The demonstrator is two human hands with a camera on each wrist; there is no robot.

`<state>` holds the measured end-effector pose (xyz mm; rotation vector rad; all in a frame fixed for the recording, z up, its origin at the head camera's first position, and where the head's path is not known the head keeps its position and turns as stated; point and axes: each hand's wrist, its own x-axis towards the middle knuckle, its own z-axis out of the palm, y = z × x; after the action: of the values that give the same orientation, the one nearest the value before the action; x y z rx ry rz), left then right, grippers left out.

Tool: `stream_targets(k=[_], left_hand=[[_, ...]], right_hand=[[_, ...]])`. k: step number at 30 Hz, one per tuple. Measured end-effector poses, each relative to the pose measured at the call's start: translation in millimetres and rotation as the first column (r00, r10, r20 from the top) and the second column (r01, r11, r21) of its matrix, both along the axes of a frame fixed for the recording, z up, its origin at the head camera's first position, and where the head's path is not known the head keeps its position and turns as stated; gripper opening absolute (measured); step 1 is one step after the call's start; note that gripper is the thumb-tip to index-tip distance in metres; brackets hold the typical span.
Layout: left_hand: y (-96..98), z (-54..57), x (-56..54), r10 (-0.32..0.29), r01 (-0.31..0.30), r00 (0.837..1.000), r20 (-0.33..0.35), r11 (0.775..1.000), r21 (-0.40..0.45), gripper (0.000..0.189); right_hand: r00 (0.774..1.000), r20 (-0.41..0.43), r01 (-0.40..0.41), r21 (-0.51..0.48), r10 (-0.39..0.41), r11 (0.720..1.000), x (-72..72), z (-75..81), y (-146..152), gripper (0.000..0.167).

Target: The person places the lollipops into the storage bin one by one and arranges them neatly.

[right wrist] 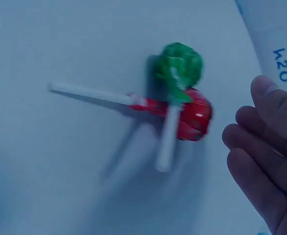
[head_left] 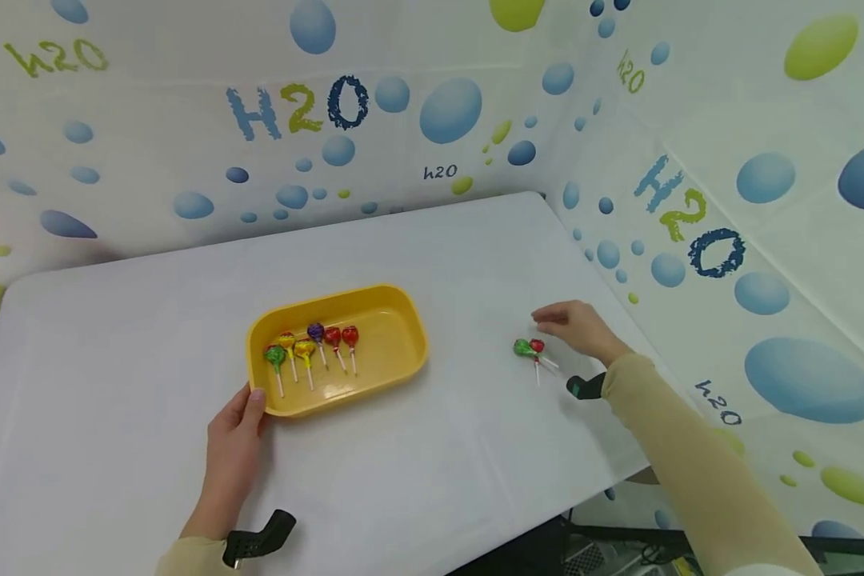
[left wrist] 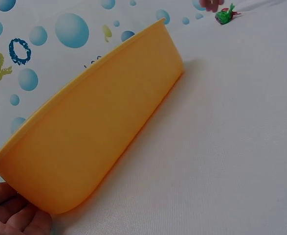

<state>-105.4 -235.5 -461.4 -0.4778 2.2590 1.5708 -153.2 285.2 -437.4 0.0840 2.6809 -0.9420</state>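
My left hand (head_left: 234,440) holds the near left corner of a yellow tray (head_left: 396,376), thumb at the rim and fingers against the outer wall. In the tray lie several wrapped lollipops in a row: a green one (head_left: 276,356), two yellow, a purple one (head_left: 316,332) and two red. To the right, on the white table, a green lollipop (right wrist: 180,66) lies across a red lollipop (right wrist: 197,117), their white sticks crossing. Just beyond these two hovers my right hand (head_left: 576,328), its fingers relaxed and nothing between them.
A white cloth covers the table (head_left: 446,464). White sheeting with blue and green bubbles and H2O lettering (head_left: 298,108) hangs behind and along the right side. A dark frame (head_left: 619,536) and cables show below the table's near right edge.
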Motion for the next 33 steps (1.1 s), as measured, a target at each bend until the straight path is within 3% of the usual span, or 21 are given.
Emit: stream_targets(k=[3,12,24,28,33], left_hand=[[-1.2,-1.2,2.3,0.014,-0.014,1.0,0.003,1.0,0.003,0.067],[-2.7,-6.4,4.3,0.029,-0.029,1.0,0.008,0.999,0.042,0.066],[-2.3,-7.8,16.3,0.106,-0.105,0.994,-0.009,0.992,0.069,0.064],[-3.9,-8.0,19.0,0.109,-0.108,0.994,-0.008,0.992,0.06,0.065],[-2.5,-10.3,19.8,0.125,-0.124,0.992,-0.011,0.99,0.063,0.064]], right_hand=[[0.999,0.018,-0.037,0.014,0.037,0.999,5.8,-9.9,-13.3,0.035],[0.985,0.061,-0.166,0.119,0.159,0.979,6.0,-10.7,-33.0,0.032],[0.97,0.064,-0.241,0.179,0.233,0.954,-13.8,-16.3,-40.0,0.028],[0.98,0.0,-0.198,0.149,0.201,0.969,-25.5,-7.4,-43.7,0.028],[0.983,-0.117,-0.14,0.049,0.145,0.989,-47.3,19.5,-49.5,0.03]])
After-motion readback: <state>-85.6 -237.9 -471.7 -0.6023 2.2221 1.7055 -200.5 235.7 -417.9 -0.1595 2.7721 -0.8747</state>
